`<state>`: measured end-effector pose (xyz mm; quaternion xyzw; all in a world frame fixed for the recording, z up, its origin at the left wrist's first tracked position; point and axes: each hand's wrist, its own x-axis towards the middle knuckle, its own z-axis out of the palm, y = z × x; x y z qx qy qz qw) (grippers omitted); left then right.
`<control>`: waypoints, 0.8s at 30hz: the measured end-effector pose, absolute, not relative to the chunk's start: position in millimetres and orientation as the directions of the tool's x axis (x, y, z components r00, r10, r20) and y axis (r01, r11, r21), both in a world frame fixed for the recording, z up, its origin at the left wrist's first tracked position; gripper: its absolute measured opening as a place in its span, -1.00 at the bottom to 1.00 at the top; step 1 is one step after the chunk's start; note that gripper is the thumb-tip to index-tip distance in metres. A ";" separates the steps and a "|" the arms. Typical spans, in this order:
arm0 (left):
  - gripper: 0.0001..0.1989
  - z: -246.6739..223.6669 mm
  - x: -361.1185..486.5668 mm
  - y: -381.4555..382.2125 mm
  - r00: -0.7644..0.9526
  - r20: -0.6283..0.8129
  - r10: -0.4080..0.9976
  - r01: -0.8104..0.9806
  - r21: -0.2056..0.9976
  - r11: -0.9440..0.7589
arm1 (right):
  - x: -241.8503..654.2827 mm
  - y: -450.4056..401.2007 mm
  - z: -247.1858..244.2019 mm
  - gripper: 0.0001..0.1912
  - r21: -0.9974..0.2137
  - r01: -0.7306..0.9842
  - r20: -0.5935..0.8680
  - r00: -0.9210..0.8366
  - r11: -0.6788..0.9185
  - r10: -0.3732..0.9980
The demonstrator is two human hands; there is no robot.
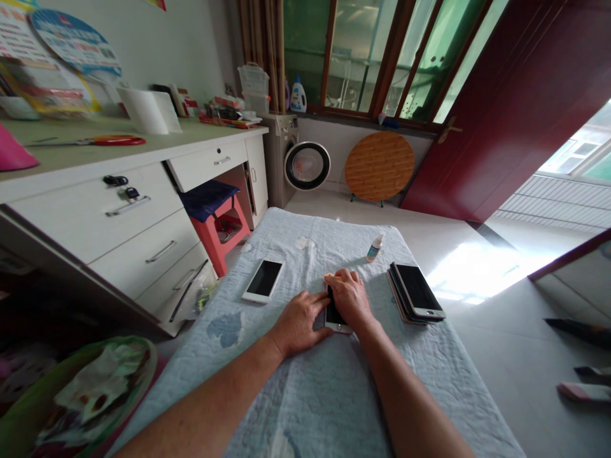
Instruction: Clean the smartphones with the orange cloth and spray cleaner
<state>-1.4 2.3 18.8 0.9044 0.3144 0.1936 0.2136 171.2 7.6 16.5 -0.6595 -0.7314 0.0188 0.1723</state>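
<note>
A white-framed smartphone (338, 328) lies screen up on the cloth-covered table, partly hidden beneath my hands. My left hand (300, 321) holds its left edge, fingers stretched toward the screen and thumb low by the bottom corner. Over the upper screen, my right hand (351, 297) presses down with bent fingers on an orange cloth (329, 278), of which only a small part shows. To the left rests another white smartphone (264, 280). On the right is a stack of several phones, a white-framed one (420, 289) on top. A small spray bottle (375, 247) stands beyond my right hand.
A pale blue quilted cloth (305, 394) covers the table. At left are a white desk (143, 248), a pink stool (222, 232) and a bin (138, 407) with crumpled tissues. A washing machine (281, 159) with its door open and a round wooden tabletop (380, 165) stand behind.
</note>
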 end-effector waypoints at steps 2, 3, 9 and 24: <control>-0.44 18.4 -1.6 2.6 0.725 0.220 0.653 0.487 0.507 -0.711 | 175.5 7.9 15.5 -0.73 -0.274 0.954 0.242 -0.055 0.122 0.969; -0.43 17.9 -1.6 2.8 0.724 0.222 0.653 0.487 0.505 -0.712 | 178.2 8.1 14.7 -0.73 -0.281 0.952 0.248 -0.049 0.120 0.967; -0.41 13.1 -2.1 4.0 0.720 0.230 0.655 0.491 0.498 -0.715 | 196.4 7.0 9.1 -0.69 -0.316 0.947 0.277 0.036 0.056 0.960; -0.41 12.2 -2.7 4.7 0.722 0.231 0.652 0.478 0.515 -0.712 | 197.5 0.3 14.8 -0.70 -0.374 0.914 0.235 -0.067 0.153 0.970</control>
